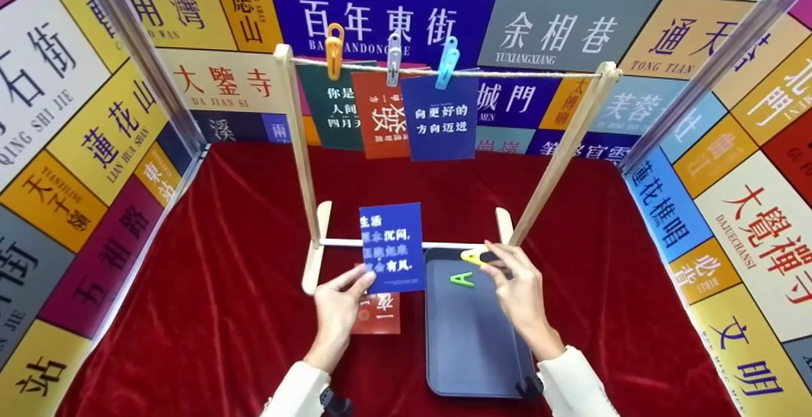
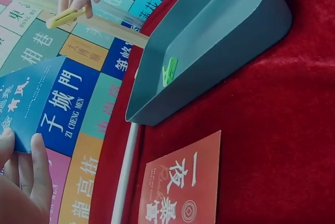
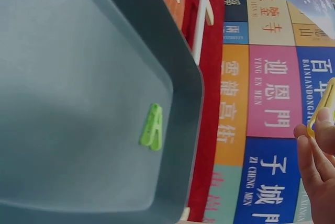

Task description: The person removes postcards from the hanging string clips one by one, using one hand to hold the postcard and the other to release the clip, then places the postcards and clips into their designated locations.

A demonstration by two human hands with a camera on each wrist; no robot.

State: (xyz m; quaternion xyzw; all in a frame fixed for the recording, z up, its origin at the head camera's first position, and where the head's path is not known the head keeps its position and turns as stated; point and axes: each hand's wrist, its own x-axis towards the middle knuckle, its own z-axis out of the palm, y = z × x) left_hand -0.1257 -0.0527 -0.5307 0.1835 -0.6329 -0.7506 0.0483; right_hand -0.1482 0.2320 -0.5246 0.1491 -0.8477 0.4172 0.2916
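Note:
My left hand [image 1: 339,299] pinches a blue card [image 1: 392,245] with white writing by its lower left corner, holding it up in front of the rack. Over the grey tray, my right hand [image 1: 519,284] grips a yellow clothespin [image 1: 473,256] between thumb and fingers. One green clothespin [image 1: 462,279] lies inside the tray [image 1: 482,385]. A red card [image 1: 384,315] rests on the cloth, partly hidden in the head view by the blue card. In the left wrist view that red card [image 2: 180,182] shows more fully, beside the tray.
A wooden rack [image 1: 552,157] stands ahead with a string [image 1: 526,74] across its top. From it hang a green card [image 1: 330,112], a red card [image 1: 380,131] and a blue card [image 1: 443,141], under orange [image 1: 333,55], grey [image 1: 393,61] and light blue clothespins [image 1: 448,65]. Dark red cloth [image 1: 209,290] lies beneath.

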